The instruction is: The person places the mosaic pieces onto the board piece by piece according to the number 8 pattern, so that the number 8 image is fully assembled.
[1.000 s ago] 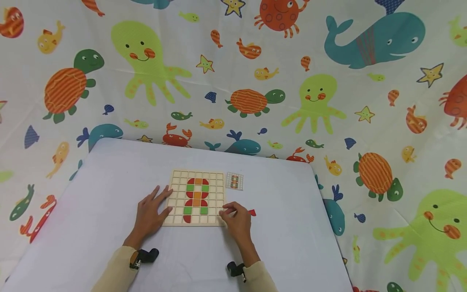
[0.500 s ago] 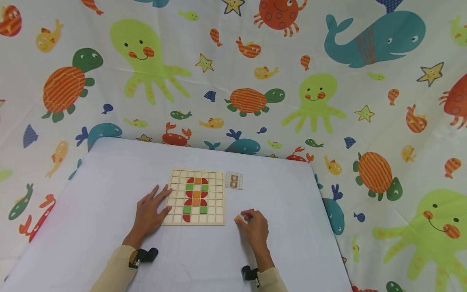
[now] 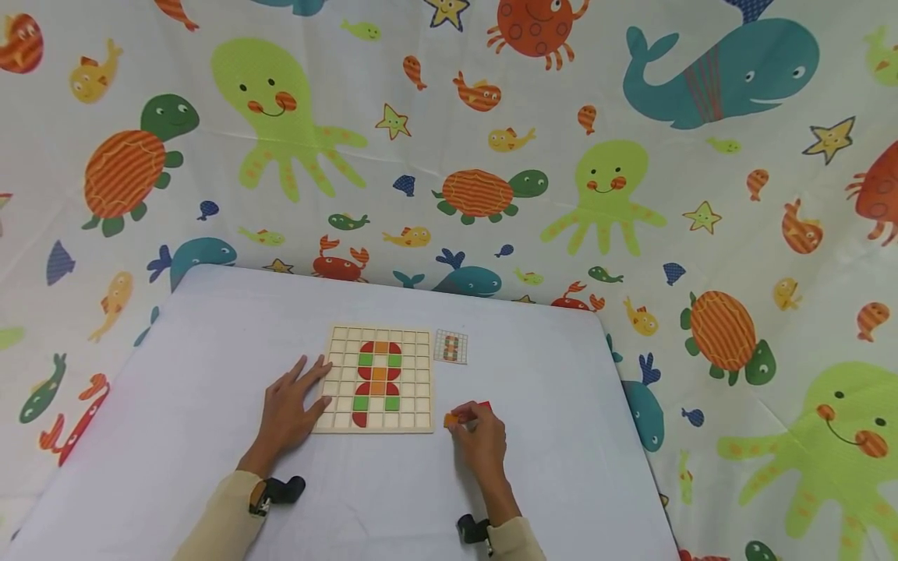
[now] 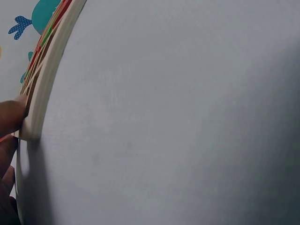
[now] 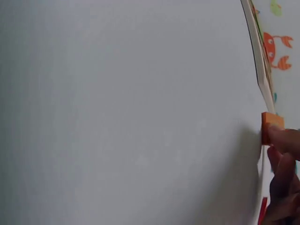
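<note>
A wooden grid board [image 3: 411,389] lies on the white table, with red, green and orange tiles forming a figure in its middle columns. My left hand [image 3: 286,407] rests at the board's left side, fingers spread, with thumb and fingertips touching its edge. In the left wrist view, the thumb [image 4: 11,115] lies on the board's corner. Right of the board, my right hand [image 3: 482,441] pinches a small orange square tile [image 3: 450,420], also seen as an orange tile [image 5: 272,123] in the right wrist view. A red piece [image 3: 486,404] shows just behind that hand, partly hidden.
A small pattern card [image 3: 450,347] with a printed grid figure lies by the board's upper right corner. The white table [image 3: 561,436] ends at a cloth backdrop [image 3: 435,101] printed with sea animals.
My right hand has left the board's right edge, moved right, and now pinches an orange tile, shifting slightly back left with it. My left hand and the board stay put.
</note>
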A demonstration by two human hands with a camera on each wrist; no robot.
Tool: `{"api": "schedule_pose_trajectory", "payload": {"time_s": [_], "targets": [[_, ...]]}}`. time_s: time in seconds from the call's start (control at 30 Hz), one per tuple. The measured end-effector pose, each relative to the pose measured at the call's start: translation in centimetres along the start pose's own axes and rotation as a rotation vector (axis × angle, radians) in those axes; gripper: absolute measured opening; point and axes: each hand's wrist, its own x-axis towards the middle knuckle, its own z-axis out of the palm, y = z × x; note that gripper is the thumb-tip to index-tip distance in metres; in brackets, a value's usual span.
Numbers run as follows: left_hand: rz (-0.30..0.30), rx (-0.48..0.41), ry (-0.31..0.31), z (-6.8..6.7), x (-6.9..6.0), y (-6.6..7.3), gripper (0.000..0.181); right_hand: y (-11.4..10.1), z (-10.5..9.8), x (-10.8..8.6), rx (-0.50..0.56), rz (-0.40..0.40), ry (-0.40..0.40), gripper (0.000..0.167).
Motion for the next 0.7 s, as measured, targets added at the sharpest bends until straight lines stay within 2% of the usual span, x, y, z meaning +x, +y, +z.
{"api": "schedule_pose_trajectory", "payload": {"time_s": [0.23, 0.53, 0.7], "targets": [[0.005, 0.000, 0.010, -0.2, 0.0, 0.0, 0.064, -2.0, 1.3, 0.0, 0.201, -0.041, 0.000, 0.017], [0.007, 0.006, 0.011, 0.0, 0.1, -0.2, 0.064, -6.0, 3.8, -0.4, 0.300, -0.058, -0.163, 0.014], [0.006, 0.003, 0.006, 0.1, 0.1, -0.2, 0.065, -7.2, 5.4, -0.7, 0.301, -0.059, -0.245, 0.014]]}}
